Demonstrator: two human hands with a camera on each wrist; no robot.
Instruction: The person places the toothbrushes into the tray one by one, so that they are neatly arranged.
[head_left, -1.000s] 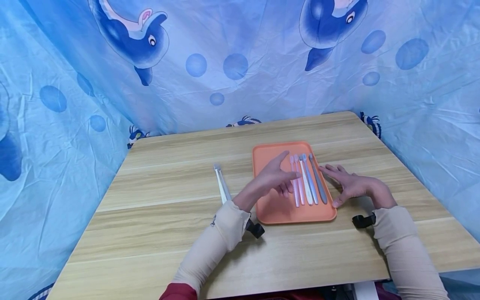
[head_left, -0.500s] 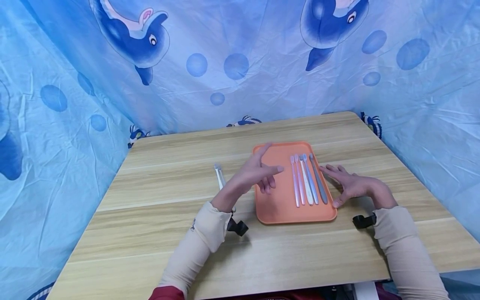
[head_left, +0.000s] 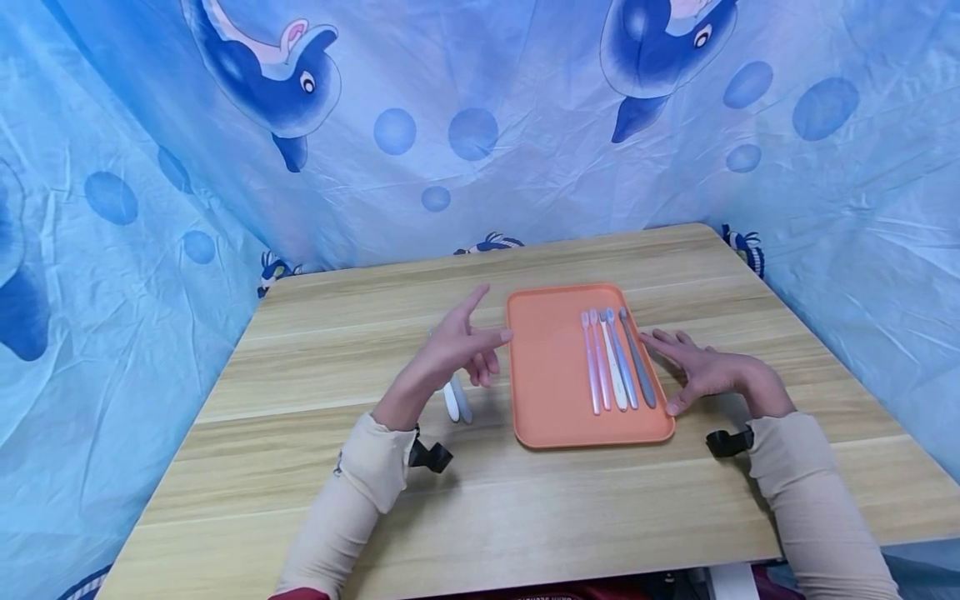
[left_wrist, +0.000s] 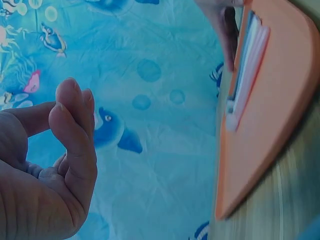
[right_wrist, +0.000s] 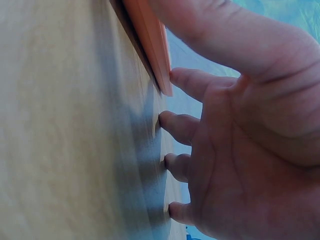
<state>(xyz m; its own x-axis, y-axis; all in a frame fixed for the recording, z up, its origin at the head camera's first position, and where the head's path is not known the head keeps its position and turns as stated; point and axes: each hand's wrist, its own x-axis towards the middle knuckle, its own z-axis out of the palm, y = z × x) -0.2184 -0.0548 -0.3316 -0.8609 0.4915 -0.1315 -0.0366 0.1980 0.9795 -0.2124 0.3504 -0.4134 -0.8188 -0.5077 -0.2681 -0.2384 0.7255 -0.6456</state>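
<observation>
An orange tray (head_left: 551,367) holds several toothbrushes side by side near its right edge: two pink toothbrushes, a white toothbrush (head_left: 614,369), a blue toothbrush (head_left: 624,363) and a dark grey toothbrush (head_left: 639,364). My left hand (head_left: 453,346) hovers just left of the tray, index finger and thumb extended, the other fingers loosely bent, holding nothing. Beneath it, partly covered, a white toothbrush (head_left: 451,402) and a greyish toothbrush (head_left: 462,400) lie on the table. With fingers spread, my right hand (head_left: 705,371) touches the tray's right rim; in the right wrist view, its other fingertips rest on the table.
The wooden table (head_left: 315,450) extends around the tray on all sides. Behind and beside it hangs a blue curtain (head_left: 525,183) with a dolphin print. A black wrist strap mount sits on each forearm.
My left hand has moved left, off the tray and over the two toothbrushes on the table. My right hand and the toothbrushes in the tray have stayed in place.
</observation>
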